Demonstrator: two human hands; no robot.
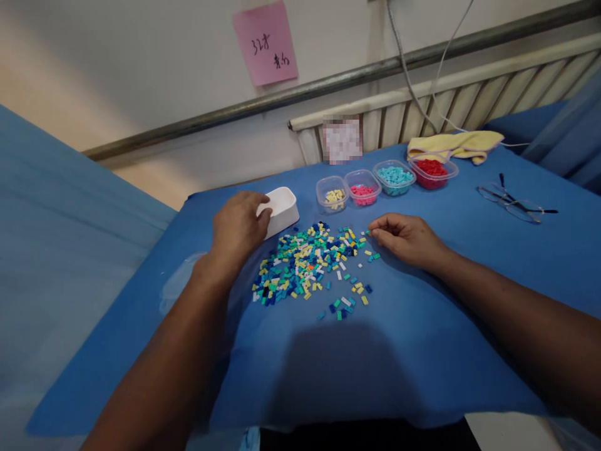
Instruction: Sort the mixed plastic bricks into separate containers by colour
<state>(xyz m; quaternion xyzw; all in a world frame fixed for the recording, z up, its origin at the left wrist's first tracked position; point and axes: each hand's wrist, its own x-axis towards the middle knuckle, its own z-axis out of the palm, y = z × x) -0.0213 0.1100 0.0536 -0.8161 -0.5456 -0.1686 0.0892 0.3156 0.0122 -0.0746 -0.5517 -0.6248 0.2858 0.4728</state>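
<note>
My left hand (240, 225) is at the left end of a small white box (284, 219), its thumb and fingers curled over the rim. Loose small building bricks (300, 260) in blue, green, yellow and white lie spread in front of the box. At the right edge of this spread, my right hand (406, 240) has thumb and forefinger pinched together at a tiny green brick (368, 233). The box's inside is partly hidden by my left fingers.
Behind the bricks stand clear tubs of yellow (322, 186), pink (362, 186), turquoise (394, 177) and red pieces (432, 172). A yellow cloth (453, 147) lies near the radiator (498, 100). Glasses (511, 202) rest at right. Clear plastic lids (181, 285) lie beside my left forearm.
</note>
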